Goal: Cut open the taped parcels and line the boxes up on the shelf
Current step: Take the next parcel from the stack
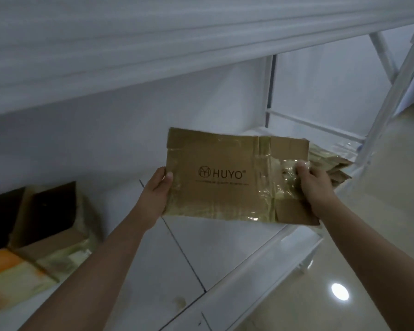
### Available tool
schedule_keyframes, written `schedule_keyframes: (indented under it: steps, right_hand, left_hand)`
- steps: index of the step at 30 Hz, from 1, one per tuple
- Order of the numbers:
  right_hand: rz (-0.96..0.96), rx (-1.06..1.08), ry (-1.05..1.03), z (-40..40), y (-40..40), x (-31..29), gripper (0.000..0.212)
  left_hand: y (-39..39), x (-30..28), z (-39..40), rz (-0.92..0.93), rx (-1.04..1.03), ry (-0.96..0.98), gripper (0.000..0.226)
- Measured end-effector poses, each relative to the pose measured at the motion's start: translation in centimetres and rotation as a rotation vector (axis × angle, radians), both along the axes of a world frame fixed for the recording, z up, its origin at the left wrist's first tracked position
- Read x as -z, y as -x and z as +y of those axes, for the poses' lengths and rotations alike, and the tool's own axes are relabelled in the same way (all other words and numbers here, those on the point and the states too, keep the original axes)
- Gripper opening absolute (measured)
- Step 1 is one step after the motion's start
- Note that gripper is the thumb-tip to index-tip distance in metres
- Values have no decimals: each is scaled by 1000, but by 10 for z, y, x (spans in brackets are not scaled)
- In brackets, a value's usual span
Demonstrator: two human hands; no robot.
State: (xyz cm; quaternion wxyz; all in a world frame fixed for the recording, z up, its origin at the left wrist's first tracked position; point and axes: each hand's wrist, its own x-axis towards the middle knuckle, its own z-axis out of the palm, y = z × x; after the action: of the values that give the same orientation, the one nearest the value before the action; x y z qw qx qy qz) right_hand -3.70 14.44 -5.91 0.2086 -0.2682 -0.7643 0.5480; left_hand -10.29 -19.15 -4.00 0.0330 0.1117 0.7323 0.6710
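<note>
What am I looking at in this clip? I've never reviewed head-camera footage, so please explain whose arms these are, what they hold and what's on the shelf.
There is no machine here. The single picture comes from a wide-angle camera worn on a person's head, looking forward and down, so both arms reaching in from below are the wearer's own. The left hand and right hand grip opposite ends of a flat brown cardboard parcel printed "HUYO", wrapped in shiny clear tape that is crumpled near the right hand. It is held in the air above a white shelf. On the shelf at far left sit opened boxes with dark contents. Behind the parcel, at right, lie more taped packages. Another shelf board runs overhead.
</note>
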Motion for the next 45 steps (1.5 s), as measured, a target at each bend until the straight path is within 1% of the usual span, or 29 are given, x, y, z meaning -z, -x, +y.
schedule_keyframes:
  steps: [1,3,5,7,9,12,15,18,21,25,30,34,36,39,42,45]
  right_hand:
    - [-9,7,28,-12,-7,4,46]
    - [-17,39,-17,-39,-26,11,44]
    - [11,73,-47,-72,-47,17,42]
    - [33,93,-33,-111,-69,22,41]
    - [28,99,-21,-151,-90,25,39]
    - [22,97,2,-206,-119,24,43]
    - [26,77,50,-249,-144,21,40]
    - [42,63,42,-280,-161,16,45]
    - [50,-4,16,-306,-177,12,48]
    - [119,-97,82,-336,-202,15,39]
    - [167,-164,195,-375,-236,26,23]
    - [182,-291,241,-411,-251,21,19]
    - [176,-372,227,-429,-254,17,21]
    - [174,-456,198,-453,-253,8,22]
    - [184,-489,164,-475,-244,-4,28]
    - [208,-494,158,-500,-228,-14,23]
  left_hand:
    - [-5,3,-16,-51,1,8,21]
    - [-13,10,-49,-137,33,67,17]
    - [-25,13,-79,-172,31,100,19]
    - [-36,14,-107,-182,-30,22,26]
    - [-50,11,-135,-145,-83,-2,22]
    - [-73,10,-179,-32,-79,110,15]
    - [-95,7,-219,8,-98,130,16]
    - [-115,2,-253,24,-117,135,21]
    - [-143,3,-288,22,-147,79,18]
    - [-190,4,-333,-9,-173,-46,16]
    - [-244,7,-372,-29,-205,-57,23]
    - [-278,9,-412,-50,-264,-65,33]
    - [-288,8,-434,-50,-320,-97,34]
    - [-294,4,-460,-38,-343,-105,28]
    - [-292,-2,-478,-9,-379,-125,20]
    - [-284,-6,-494,-13,-433,-186,19]
